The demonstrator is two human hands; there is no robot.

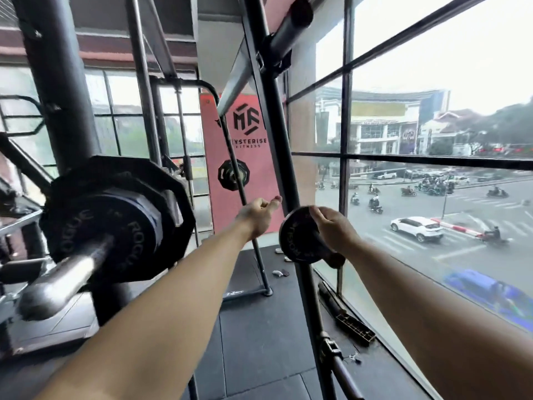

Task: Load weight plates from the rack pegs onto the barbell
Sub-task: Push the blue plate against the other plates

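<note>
Though blurred, small round black plate (300, 236) seems white-lettered.

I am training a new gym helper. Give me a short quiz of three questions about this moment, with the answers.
1. True or false: the right hand grips a small plate.
2. Which hand holds nothing? A) left B) right
3. Fill in: the barbell sleeve already carries ____ plates.

Key: 1 true. 2 A, the left hand is loosely curled with nothing in it. 3 large black.
</note>
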